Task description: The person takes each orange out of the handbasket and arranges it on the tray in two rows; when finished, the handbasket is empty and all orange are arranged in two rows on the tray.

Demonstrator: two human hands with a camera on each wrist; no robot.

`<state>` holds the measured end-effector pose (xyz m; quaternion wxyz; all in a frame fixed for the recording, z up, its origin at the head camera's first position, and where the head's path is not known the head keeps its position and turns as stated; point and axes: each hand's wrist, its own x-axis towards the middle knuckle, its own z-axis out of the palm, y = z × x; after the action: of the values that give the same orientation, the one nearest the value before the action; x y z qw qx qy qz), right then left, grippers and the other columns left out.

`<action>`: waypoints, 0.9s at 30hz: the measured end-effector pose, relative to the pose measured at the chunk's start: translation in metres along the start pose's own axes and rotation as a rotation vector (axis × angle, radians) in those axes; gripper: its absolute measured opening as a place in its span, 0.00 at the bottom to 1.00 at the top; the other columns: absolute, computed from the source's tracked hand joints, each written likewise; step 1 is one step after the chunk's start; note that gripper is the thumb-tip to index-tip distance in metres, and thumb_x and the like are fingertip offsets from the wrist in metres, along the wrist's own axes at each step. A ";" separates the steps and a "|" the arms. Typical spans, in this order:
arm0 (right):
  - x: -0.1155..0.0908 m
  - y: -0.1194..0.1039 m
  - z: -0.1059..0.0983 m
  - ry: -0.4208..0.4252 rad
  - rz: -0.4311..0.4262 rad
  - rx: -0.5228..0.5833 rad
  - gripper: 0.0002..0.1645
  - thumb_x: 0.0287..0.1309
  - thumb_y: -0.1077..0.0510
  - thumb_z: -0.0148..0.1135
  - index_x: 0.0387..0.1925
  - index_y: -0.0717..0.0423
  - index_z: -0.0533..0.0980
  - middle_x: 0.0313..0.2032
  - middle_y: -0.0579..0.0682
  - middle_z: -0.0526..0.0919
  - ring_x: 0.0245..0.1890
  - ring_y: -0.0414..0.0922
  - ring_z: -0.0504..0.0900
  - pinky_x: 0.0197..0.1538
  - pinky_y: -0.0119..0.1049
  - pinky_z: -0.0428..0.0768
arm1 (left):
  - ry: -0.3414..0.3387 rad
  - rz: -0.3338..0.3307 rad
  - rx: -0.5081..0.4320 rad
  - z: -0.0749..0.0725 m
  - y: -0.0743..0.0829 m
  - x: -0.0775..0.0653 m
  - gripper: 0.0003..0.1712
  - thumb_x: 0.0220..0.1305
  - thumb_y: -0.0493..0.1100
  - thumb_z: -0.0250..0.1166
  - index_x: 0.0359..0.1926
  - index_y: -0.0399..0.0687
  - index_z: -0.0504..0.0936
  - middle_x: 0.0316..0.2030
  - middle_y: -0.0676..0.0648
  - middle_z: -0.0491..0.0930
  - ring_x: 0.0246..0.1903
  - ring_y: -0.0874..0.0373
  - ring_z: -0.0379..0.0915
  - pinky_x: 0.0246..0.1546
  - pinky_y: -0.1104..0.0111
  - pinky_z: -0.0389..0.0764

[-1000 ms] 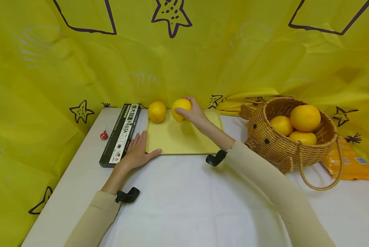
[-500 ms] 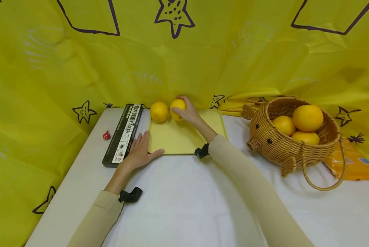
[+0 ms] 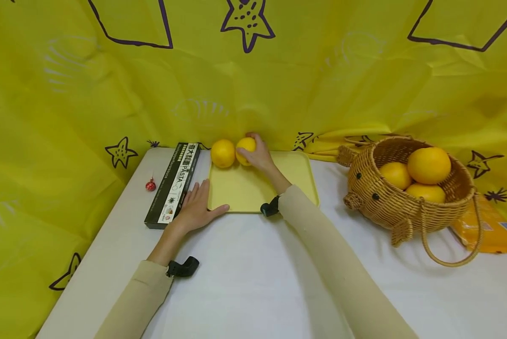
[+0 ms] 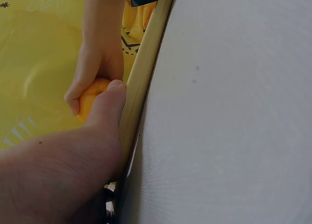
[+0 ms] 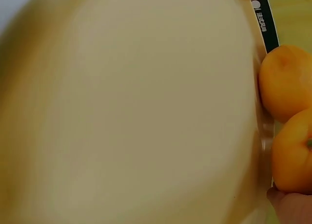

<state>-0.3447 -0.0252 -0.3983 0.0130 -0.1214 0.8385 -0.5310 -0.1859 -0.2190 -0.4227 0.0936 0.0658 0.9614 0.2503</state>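
My right hand (image 3: 258,154) grips an orange (image 3: 246,149) at the back of the yellow tray (image 3: 262,188), thumb on its near side. Just left of it, a second orange (image 3: 223,153) sits in the tray's back left corner. In the right wrist view the held orange (image 5: 295,153) is right against the other orange (image 5: 286,83). My left hand (image 3: 196,210) rests with straight fingers at the tray's front left corner, its thumb along the front rim and its fingertips beside the pasta box (image 3: 173,186). In the left wrist view the left thumb (image 4: 108,103) overlaps the held orange.
A wicker basket (image 3: 385,207) with a pig's face stands at the right and holds several oranges (image 3: 429,165). Behind it lies an orange packet (image 3: 491,230). A red lollipop (image 3: 150,185) is left of the box. A yellow cloth (image 3: 300,84) hangs behind the table.
My right hand has brought its orange left and slightly down, up beside the other orange. The left hand has stayed at the tray's corner. The head view has shifted slightly.
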 end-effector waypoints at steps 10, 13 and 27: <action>0.003 0.002 0.006 -0.003 0.011 0.032 0.36 0.57 0.52 0.62 0.66 0.54 0.63 0.60 0.62 0.71 0.53 0.55 0.74 0.54 0.46 0.77 | -0.001 -0.003 0.000 0.000 0.001 -0.001 0.62 0.64 0.69 0.55 0.75 0.35 0.32 0.77 0.35 0.31 0.76 0.37 0.23 0.74 0.43 0.31; 0.003 0.003 0.008 0.009 0.022 0.065 0.37 0.58 0.51 0.62 0.66 0.54 0.62 0.61 0.60 0.70 0.53 0.54 0.73 0.56 0.46 0.76 | 0.000 -0.009 0.006 0.000 0.001 -0.001 0.62 0.63 0.69 0.55 0.76 0.36 0.31 0.77 0.36 0.31 0.76 0.38 0.23 0.75 0.44 0.31; 0.000 0.016 0.012 0.024 0.119 0.280 0.40 0.57 0.48 0.65 0.68 0.46 0.59 0.65 0.56 0.66 0.60 0.52 0.70 0.62 0.46 0.73 | 0.005 -0.008 0.018 0.002 0.000 0.000 0.62 0.63 0.70 0.54 0.76 0.36 0.32 0.77 0.36 0.31 0.76 0.39 0.23 0.75 0.44 0.32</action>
<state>-0.3458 -0.0299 -0.4179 0.0514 -0.0622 0.7620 -0.6426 -0.1856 -0.2184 -0.4243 0.0916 0.0622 0.9641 0.2415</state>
